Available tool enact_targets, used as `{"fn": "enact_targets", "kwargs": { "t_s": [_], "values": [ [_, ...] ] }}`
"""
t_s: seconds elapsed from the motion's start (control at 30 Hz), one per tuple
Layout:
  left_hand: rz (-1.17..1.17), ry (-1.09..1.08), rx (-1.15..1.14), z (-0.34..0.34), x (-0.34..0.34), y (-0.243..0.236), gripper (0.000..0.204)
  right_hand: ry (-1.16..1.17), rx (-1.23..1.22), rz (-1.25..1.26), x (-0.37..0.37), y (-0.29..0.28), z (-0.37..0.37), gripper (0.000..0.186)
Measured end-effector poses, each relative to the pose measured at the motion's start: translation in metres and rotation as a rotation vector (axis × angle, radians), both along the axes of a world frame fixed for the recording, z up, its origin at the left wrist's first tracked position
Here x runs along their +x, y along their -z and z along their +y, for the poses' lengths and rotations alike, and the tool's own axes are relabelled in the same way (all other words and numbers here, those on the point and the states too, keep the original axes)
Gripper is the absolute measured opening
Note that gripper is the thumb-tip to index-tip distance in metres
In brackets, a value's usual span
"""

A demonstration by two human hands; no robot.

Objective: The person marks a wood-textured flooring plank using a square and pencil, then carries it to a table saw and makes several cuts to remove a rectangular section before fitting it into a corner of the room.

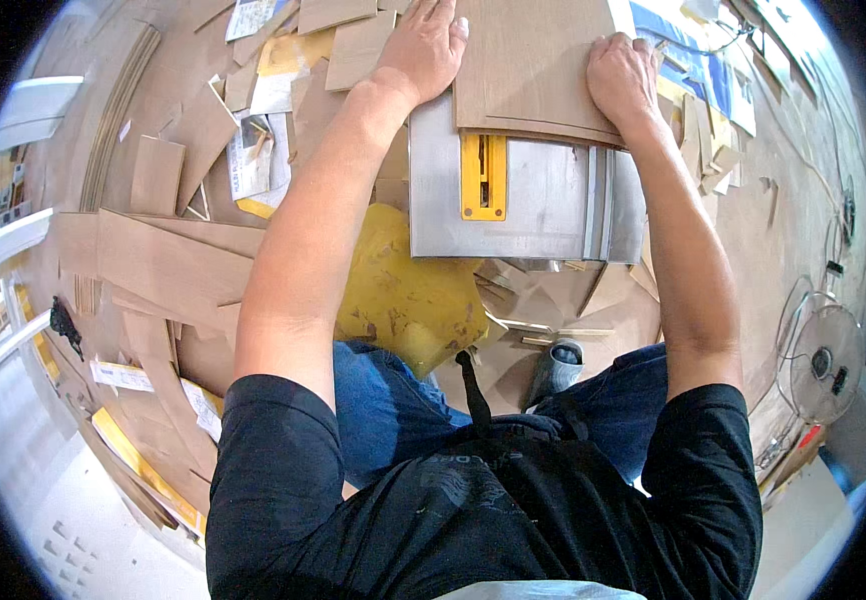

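While the person is leaning over a metal saw table [543, 240], a flat brown board [533, 70] is lying on top of it, covering its far part and running out of view at the upper edge. The left hand [423, 50] is resting along the board's left edge, its thumb touching the wood; its fingers are reaching the top of the view, so I cannot tell how firmly it is gripping. The right hand [623, 80] is holding the board's right edge, its fingers curling in close against the wood. Just in front of the board's near edge, 1 yellow plate [484, 185] with a dark slot is showing in the table's surface. Below the table's left corner, a stained yellow panel [408, 290] is standing out against the floor, and 1 gray shoe [558, 370] is showing between the person's jeans [383, 395]. On the left, wood offcuts [168, 255] are lying in overlapping heaps across the floor. Well to the right, a round fan [821, 365] is sitting near some loose cables [803, 190].
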State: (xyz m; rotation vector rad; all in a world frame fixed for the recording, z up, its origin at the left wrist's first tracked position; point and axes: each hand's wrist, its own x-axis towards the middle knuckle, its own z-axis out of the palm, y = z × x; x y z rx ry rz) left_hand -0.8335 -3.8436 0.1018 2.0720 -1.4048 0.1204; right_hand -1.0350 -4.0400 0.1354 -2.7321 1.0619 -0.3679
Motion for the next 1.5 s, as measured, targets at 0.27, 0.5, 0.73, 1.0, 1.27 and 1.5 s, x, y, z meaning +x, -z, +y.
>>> {"fn": "enact_targets", "kwargs": {
  "t_s": [0.27,0.5,0.73,1.0,1.27,1.5],
  "values": [
    [-0.012,-0.004,0.005,-0.002,-0.003,0.0,0.056,0.016,-0.072,-0.028,-0.004,0.009,-0.006,0.052],
    [-0.033,-0.017,0.022,-0.001,-0.002,0.001,0.056,0.022,-0.027,-0.004,-0.002,-0.006,0.006,0.052],
    [-0.024,-0.012,-0.021,-0.001,-0.002,0.003,0.054,0.014,-0.027,0.008,-0.001,-0.005,0.002,0.051],
    [-0.023,-0.016,-0.027,0.0,-0.003,0.003,0.054,0.029,-0.006,-0.032,-0.002,0.005,-0.001,0.051],
    [-0.041,-0.028,-0.006,0.0,0.0,0.007,0.054,0.036,0.01,-0.03,0.002,-0.004,0.007,0.05],
    [-0.021,-0.007,-0.028,-0.001,-0.005,0.001,0.054,-0.019,-0.063,0.007,-0.003,0.004,-0.006,0.05]
  ]
}}
